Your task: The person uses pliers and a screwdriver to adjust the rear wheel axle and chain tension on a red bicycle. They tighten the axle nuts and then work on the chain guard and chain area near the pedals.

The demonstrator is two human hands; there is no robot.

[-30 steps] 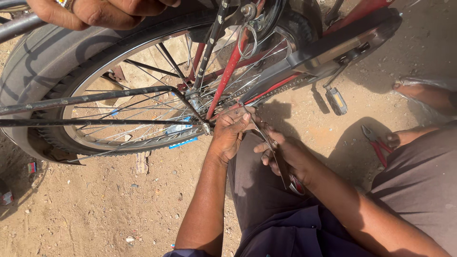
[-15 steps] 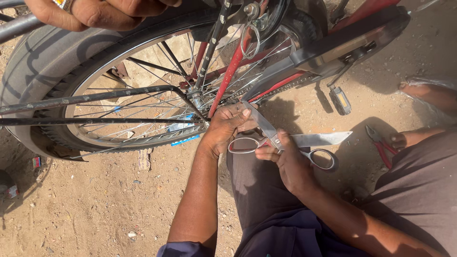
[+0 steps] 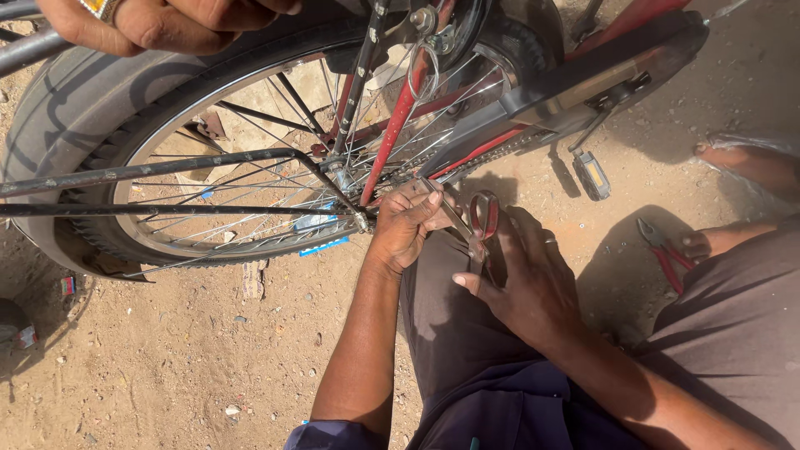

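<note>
My left hand [image 3: 407, 227] is curled beside the rear axle [image 3: 360, 218] of a red bicycle, with its fingertips pinching a thin metal strip [image 3: 450, 212]. That strip runs back to a pair of red-handled scissors [image 3: 483, 218]. My right hand [image 3: 533, 287] grips the scissors just below their handles, above my lap. The spoked rear wheel [image 3: 75, 108] fills the upper left, and the chain [image 3: 500, 152] runs right of the hub. Exactly what the strip is fastened to is hidden by my fingers.
Another person's hand [image 3: 158, 21] rests on the tyre at the top. A pedal [image 3: 590, 173] hangs over the sandy ground. Red-handled pliers [image 3: 662, 250] lie to the right, near a foot [image 3: 742, 158]. Small litter lies on the dirt at left.
The scissors lay sideways across my right hand half a second ago; now they stand upright with the red handles toward the wheel. My left hand stays at the axle.
</note>
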